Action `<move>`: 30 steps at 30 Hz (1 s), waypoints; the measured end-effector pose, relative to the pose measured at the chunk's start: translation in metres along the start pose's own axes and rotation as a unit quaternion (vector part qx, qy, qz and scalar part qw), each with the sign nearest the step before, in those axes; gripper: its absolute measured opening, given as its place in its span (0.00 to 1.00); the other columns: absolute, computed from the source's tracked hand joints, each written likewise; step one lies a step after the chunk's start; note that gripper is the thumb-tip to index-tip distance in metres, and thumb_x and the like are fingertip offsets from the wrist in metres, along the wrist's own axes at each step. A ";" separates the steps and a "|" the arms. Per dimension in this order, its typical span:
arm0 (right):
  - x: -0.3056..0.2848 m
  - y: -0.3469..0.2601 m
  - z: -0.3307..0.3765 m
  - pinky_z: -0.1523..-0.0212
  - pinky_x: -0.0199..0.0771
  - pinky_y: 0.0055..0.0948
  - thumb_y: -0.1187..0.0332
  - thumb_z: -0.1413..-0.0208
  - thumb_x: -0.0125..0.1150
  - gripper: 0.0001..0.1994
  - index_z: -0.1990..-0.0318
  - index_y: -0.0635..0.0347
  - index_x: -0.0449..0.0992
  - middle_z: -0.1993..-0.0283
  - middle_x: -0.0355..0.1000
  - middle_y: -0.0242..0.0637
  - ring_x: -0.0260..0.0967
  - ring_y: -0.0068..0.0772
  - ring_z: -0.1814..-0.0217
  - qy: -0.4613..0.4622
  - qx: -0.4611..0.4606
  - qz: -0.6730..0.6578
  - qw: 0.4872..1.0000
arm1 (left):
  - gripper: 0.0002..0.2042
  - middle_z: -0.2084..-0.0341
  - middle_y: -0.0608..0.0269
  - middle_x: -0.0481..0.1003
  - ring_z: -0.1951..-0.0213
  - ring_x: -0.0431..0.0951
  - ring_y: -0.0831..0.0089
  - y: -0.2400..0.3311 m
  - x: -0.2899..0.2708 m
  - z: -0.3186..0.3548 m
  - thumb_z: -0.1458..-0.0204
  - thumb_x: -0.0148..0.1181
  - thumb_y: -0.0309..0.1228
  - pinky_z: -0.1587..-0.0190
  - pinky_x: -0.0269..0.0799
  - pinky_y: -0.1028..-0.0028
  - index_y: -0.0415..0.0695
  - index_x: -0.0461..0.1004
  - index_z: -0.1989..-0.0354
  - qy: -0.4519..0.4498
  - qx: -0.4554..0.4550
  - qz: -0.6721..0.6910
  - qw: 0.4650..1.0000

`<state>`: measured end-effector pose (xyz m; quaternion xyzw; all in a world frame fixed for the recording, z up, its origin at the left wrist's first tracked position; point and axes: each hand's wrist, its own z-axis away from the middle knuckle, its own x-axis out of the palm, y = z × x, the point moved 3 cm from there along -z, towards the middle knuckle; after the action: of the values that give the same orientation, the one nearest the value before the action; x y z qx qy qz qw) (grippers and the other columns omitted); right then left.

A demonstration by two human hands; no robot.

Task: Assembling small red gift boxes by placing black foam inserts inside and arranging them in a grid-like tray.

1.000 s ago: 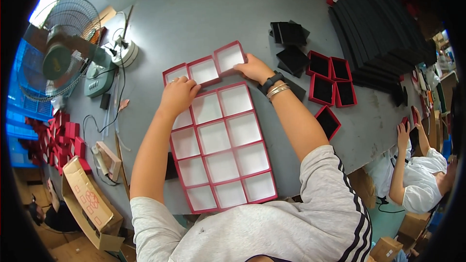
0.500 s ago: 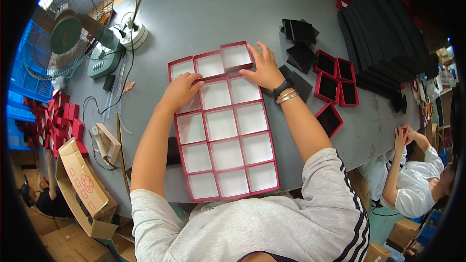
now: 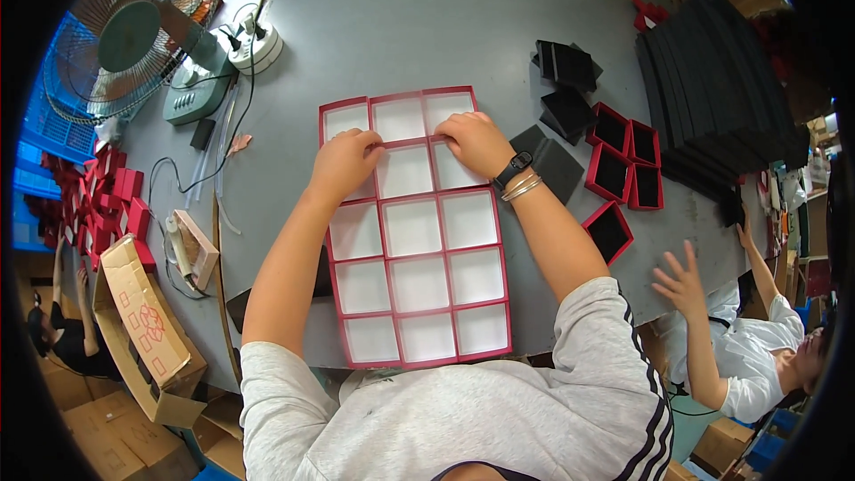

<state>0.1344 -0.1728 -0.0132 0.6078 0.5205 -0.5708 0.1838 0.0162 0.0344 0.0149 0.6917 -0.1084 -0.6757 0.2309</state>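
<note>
Red-edged open square boxes with white insides (image 3: 413,226) stand packed together in three columns in front of me. My left hand (image 3: 347,163) lies over the left column near its far end, fingers bent together and pinching the red wall beside the middle column. Over the right column, my right hand (image 3: 481,146) has its fingers curled on the box walls just below the far-row right box (image 3: 448,108). Both hands partly hide the boxes beneath them.
Red boxes with black insides (image 3: 609,172) and black pads (image 3: 568,66) lie at right, before a tall stack of black sheets (image 3: 712,89). A fan (image 3: 129,36), power strip (image 3: 255,49) and cardboard box (image 3: 147,321) are at left. A co-worker's hand (image 3: 684,283) reaches in at right.
My right hand has come nearer and leftward from the far right corner. The far-right box, earlier jutting out, now lines up with its row. The co-worker at right has spread their hands apart.
</note>
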 end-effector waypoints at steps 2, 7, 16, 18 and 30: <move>0.001 0.001 0.000 0.42 0.67 0.40 0.72 0.44 0.57 0.09 0.57 0.53 0.80 0.60 0.77 0.33 0.73 0.40 0.51 -0.002 0.001 -0.005 1.000 | 0.10 0.63 0.59 0.79 0.58 0.78 0.59 0.002 0.000 0.002 0.44 0.60 0.36 0.55 0.74 0.62 0.46 0.80 0.58 0.002 0.010 -0.025 1.000; -0.002 0.002 -0.001 0.41 0.67 0.41 0.71 0.45 0.58 0.09 0.57 0.53 0.79 0.59 0.77 0.33 0.73 0.40 0.51 -0.016 -0.004 0.000 1.000 | 0.13 0.63 0.58 0.79 0.59 0.79 0.60 0.006 0.004 0.003 0.45 0.63 0.37 0.56 0.74 0.62 0.45 0.79 0.55 0.025 0.037 -0.075 0.996; -0.086 0.006 0.077 0.34 0.58 0.45 0.57 0.57 0.74 0.35 0.39 0.51 0.70 0.38 0.66 0.43 0.61 0.49 0.34 0.065 0.131 0.041 0.988 | 0.23 0.46 0.51 0.74 0.42 0.72 0.53 0.015 -0.042 0.071 0.44 0.62 0.37 0.38 0.65 0.60 0.40 0.70 0.42 0.171 0.078 -0.037 0.981; -0.082 0.016 0.117 0.31 0.51 0.54 0.52 0.64 0.79 0.47 0.32 0.47 0.64 0.28 0.54 0.45 0.52 0.52 0.27 -0.039 0.182 0.164 0.969 | 0.21 0.46 0.52 0.75 0.42 0.72 0.53 0.018 -0.059 0.114 0.43 0.61 0.35 0.37 0.64 0.62 0.39 0.71 0.43 0.196 0.048 0.099 0.974; -0.113 -0.054 0.140 0.37 0.66 0.37 0.68 0.53 0.69 0.29 0.40 0.56 0.70 0.38 0.64 0.42 0.64 0.41 0.37 0.160 0.168 -0.203 0.951 | 0.11 0.53 0.59 0.75 0.47 0.74 0.70 -0.006 0.029 0.377 0.37 0.54 0.27 0.42 0.67 0.72 0.35 0.73 0.50 0.390 -0.167 0.473 0.773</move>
<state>0.0403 -0.3135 0.0677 0.5951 0.5519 -0.5703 -0.1268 -0.3546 -0.0391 -0.0063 0.7080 -0.2080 -0.1614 0.6553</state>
